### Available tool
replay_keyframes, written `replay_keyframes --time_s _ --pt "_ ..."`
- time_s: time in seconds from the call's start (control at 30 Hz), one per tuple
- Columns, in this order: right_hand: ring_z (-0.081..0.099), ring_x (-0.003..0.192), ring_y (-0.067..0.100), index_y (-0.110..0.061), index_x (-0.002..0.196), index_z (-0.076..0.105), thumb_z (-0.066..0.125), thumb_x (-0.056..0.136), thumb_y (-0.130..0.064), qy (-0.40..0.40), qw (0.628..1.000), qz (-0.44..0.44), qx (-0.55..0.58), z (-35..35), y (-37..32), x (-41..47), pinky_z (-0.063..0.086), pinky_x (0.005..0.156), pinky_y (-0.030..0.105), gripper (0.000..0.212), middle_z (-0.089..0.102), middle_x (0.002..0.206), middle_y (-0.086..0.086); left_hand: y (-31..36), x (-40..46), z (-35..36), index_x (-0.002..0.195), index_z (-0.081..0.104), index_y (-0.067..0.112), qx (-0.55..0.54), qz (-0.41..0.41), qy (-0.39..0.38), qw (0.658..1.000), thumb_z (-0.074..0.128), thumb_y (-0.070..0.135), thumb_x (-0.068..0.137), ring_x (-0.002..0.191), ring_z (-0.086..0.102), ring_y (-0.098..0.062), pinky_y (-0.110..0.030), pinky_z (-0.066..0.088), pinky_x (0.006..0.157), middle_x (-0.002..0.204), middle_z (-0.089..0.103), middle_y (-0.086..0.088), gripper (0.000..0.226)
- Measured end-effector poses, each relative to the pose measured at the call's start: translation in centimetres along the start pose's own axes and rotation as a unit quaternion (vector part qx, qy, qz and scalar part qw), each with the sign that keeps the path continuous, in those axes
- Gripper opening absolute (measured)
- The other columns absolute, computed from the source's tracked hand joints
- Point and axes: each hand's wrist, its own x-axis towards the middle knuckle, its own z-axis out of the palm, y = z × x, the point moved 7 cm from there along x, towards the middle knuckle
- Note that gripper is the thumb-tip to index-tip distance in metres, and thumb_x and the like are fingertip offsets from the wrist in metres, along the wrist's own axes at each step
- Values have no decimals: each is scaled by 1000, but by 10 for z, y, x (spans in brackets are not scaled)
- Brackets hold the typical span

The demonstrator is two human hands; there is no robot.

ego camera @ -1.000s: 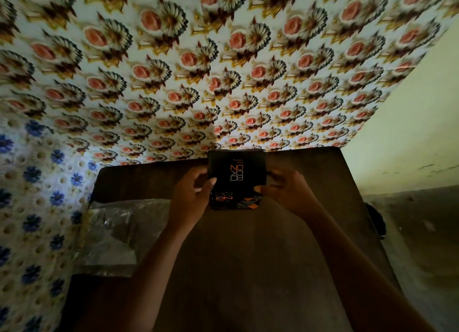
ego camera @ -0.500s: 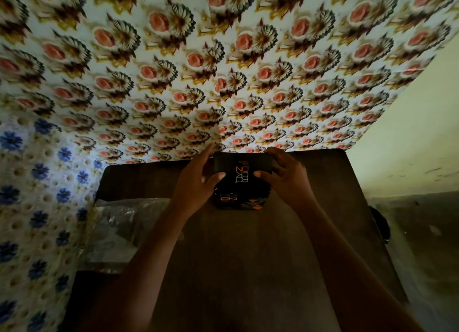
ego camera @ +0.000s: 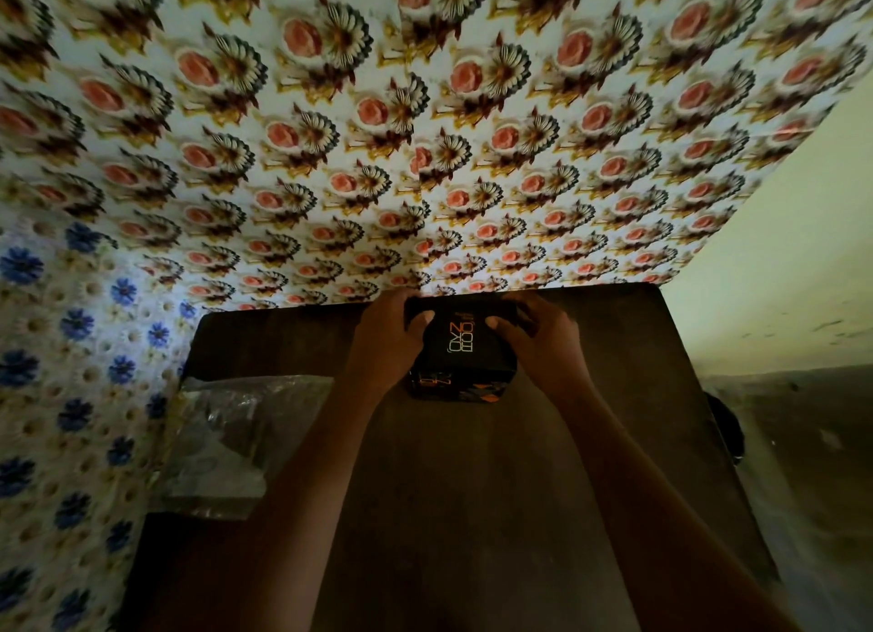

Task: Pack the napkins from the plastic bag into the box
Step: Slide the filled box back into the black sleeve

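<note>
Sitting near the far edge of the dark desk (ego camera: 472, 513): a black box (ego camera: 460, 352) with orange lettering, lid side up. Clasping its left side, the left hand (ego camera: 385, 343), fingers curling over the far top edge and thumb pressing on the lid. Gripping the right side likewise, the right hand (ego camera: 543, 343), thumb lying on the lid near the lettering. Both grips pressing in on the box from opposite sides. Lying well apart on the desk's left edge, a crumpled clear plastic bag (ego camera: 226, 438), contents too dim to make out. Rising behind the desk, a floral wall covering (ego camera: 425, 135); hanging to the left, a blue-flowered one (ego camera: 61, 371).
</note>
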Motion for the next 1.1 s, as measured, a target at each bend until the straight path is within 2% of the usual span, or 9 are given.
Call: replay_keyframes --time_s 0.13,0.27,0.43,0.63,0.77,0.83,0.9,1.0,1.1 --pt "69 94 3 -16 124 65 71 90 -34 14 1000 -12 -17 -1 -1 1 55 63 6 39 72 116 -1 -2 2 2 142 53 13 3 -2 -1 1000 59 35 99 130 55 -25 -30 42 99 144 55 -11 49" --pt "72 94 7 -16 129 64 70 90 -33 8 1000 -3 -14 1 1 2 56 63 8 43 73 116 4 0 2 2 146 49 11 -1 2 -4 1000 59 32 100 137 49 -27 -30 37 105 147 53 -13 52" --pt "69 100 9 -21 143 52 69 91 -34 4 1000 0 -30 4 -3 2 61 79 23 56 67 118 -7 1 5 3 139 58 17 -6 16 2 1000 64 25 97 133 54 -26 -27 43 101 143 58 -11 43" --pt "61 124 20 -11 136 59 67 93 -34 8 992 -47 -114 6 -9 5 55 101 37 49 59 142 7 -1 6 4 130 66 9 -22 12 4 1000 67 22 95 125 60 -25 -28 46 101 136 63 -12 37" --pt "31 146 22 -17 153 37 76 78 -55 -99 977 -58 -182 17 -13 2 30 112 31 93 24 164 4 -1 6 3 131 65 10 -22 13 2 1000 67 23 96 126 60 -23 -19 42 96 137 63 -11 37" --pt "19 148 18 -21 159 21 84 66 -59 -161 957 -80 -226 25 -10 -4 28 117 36 118 9 167 1 -3 6 4 131 65 12 -29 8 2 1000 67 22 96 126 59 -22 -8 41 89 138 62 -11 37" --pt "26 145 20 -18 159 20 89 63 -50 -154 945 -114 -266 27 -8 -5 35 118 38 122 16 161 5 -7 7 4 132 65 13 -54 5 -4 999 68 25 95 126 59 -20 2 42 79 139 61 -10 39" --pt "41 136 24 -17 155 31 89 63 -45 -108 951 -106 -270 20 -7 -2 43 111 33 113 33 151 6 -21 4 5 135 63 23 -131 -12 -16 991 65 42 94 124 60 -15 -25 55 97 137 63 -2 45" --pt "46 128 15 -17 150 42 90 62 -48 -55 978 -50 -197 9 2 -5 46 103 27 104 45 143 -1 -48 -11 9 125 66 31 -200 -76 -5 977 57 59 92 117 65 -12 -48 56 99 127 70 4 44"
